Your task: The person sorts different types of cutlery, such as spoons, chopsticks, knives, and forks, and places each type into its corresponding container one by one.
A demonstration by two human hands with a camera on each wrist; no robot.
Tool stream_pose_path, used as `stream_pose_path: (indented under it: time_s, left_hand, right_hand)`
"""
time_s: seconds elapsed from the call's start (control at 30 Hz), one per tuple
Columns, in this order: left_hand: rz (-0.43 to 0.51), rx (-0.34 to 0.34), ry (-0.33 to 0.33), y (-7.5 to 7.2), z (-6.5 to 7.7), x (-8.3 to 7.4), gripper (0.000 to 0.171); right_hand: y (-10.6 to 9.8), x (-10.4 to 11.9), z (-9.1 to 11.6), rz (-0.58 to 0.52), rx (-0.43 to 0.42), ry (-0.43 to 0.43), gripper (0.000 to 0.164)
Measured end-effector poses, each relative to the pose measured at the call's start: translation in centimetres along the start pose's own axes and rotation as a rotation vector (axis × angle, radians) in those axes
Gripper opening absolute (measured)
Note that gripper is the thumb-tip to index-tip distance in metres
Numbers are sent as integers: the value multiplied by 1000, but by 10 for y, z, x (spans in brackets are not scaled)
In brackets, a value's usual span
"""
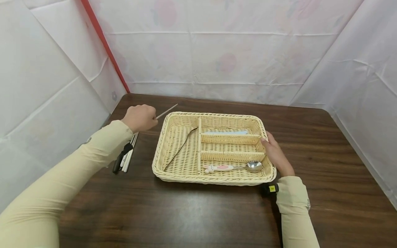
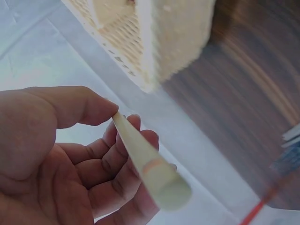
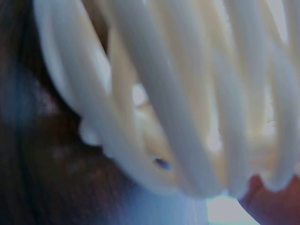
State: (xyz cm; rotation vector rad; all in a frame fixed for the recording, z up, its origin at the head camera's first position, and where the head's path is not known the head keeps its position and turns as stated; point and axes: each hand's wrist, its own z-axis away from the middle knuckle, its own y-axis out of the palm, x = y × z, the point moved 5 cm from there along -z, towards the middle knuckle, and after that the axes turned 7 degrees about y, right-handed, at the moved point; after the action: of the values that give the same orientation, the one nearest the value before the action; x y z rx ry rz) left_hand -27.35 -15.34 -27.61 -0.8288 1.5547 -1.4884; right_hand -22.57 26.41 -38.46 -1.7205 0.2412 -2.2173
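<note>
My left hand [image 1: 141, 117] is raised beyond the left end of a cream woven basket [image 1: 214, 179]. It pinches a pale chopstick [image 2: 136, 145] between thumb and fingers; an orange band rings the end near the camera. On the basket's right side my right hand [image 1: 276, 155] grips the rim, thumb on top. A thin dark bent stick [image 1: 181, 150] lies in the large left compartment. On the right, the back compartment has a light-blue flat utensil [image 1: 227, 132], the front one a spoon [image 1: 253, 166] with a pink-and-white rabbit handle.
Several white sticks [image 1: 127, 162] and a black-handled item [image 1: 116, 165] lie on the dark wooden table [image 1: 192, 213] by the left forearm, which partly hides them. White sheets [image 1: 217, 51] hang behind and at both sides. A red strip [image 1: 105, 44] runs down the back left corner.
</note>
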Motion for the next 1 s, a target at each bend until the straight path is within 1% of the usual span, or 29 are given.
stream_pose_path:
  time_s: [0.2, 0.27, 0.4, 0.47, 0.57, 0.63, 0.7, 0.8, 0.87, 1.0]
  left_hand:
    - [-50, -6, 69, -3, -14, -28, 33]
    - [-54, 11, 86, -1, -20, -37, 32]
    - [-45, 67, 127, 5, -30, -60, 30]
    - [-46, 80, 147, 8, -35, -72, 29]
    - [-68, 75, 190, 11, -41, -91, 27]
    - [-71, 60, 234, 13, -44, -103, 26]
    - [-49, 54, 277, 16, -47, -114, 22]
    - [-3, 60, 337, 21, -51, -130, 15]
    - [26, 92, 365, 26, -55, -140, 13]
    - [26, 149, 418, 32, -61, -158, 14]
  right_hand:
    - [1, 0, 0, 1, -5, 6, 57]
    - [1, 1, 1, -1, -6, 8, 57]
    - [2, 1, 1, -20, -1, 5, 56]
    - [2, 0, 1, -34, 3, 2, 56]
    - [2, -2, 0, -58, 6, 0, 56]
    - [2, -3, 0, -76, 9, -2, 56]
    - [2, -4, 0, -86, 9, -4, 56]
    - [2, -3, 1, -66, 4, -8, 56]
    - [2, -2, 2, -54, -1, -4, 56]
    - [2, -3, 3, -68, -5, 15, 56]
